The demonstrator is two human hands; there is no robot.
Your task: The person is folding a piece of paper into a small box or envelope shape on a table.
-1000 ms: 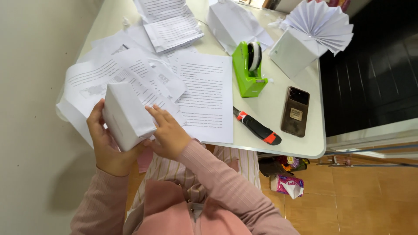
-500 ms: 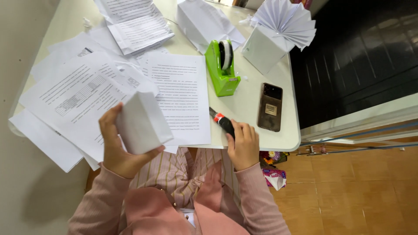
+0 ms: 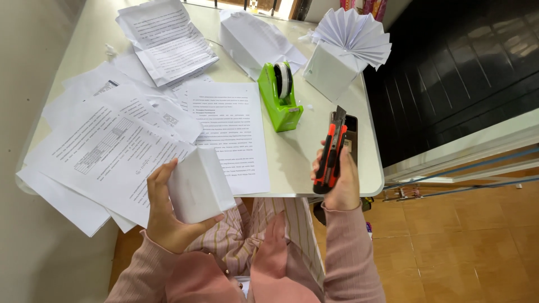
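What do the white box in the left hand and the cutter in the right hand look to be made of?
White box: seemingly wrapped in plain matte paper, judging by folded edges and no sheen; what lies under the wrap is hidden. Cutter: orange and black body, likely plastic with a slight gloss; the grey blade tip looks metal.

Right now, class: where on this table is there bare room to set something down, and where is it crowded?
Bare table shows between the green tape dispenser, the printed page and the phone. The left half is crowded with overlapping printed sheets.
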